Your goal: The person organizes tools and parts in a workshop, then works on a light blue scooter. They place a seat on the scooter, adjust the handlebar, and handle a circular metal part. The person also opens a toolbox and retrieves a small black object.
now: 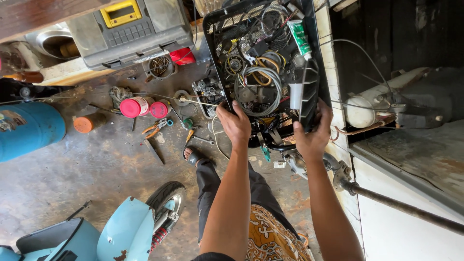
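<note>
Black plastic mesh basket [309, 29] lifted clear of the floor, tilted toward the camera, packed with a coiled grey cable [261, 79], yellow wire loops, a green-and-white tube [300, 38] and small metal parts; near rim carried at both corners, probably to balance the load and stop spilling. Left hand [235, 124] at 7 o'clock of the basket, grip closed over the rim; right hand [313, 137] at 5 o'clock, fingers clamped on the corner. On the concrete floor [87, 164] at 9 o'clock: two red-capped canisters [144, 107], orange-handled pliers [155, 128], a sandalled foot [193, 155]. Grey toolbox [130, 29] at 10 o'clock; blue cylinder [26, 128] far at 9; pale blue scooter [121, 232] at 7. White tank [360, 113] with copper tubing at 3 o'clock.
</note>
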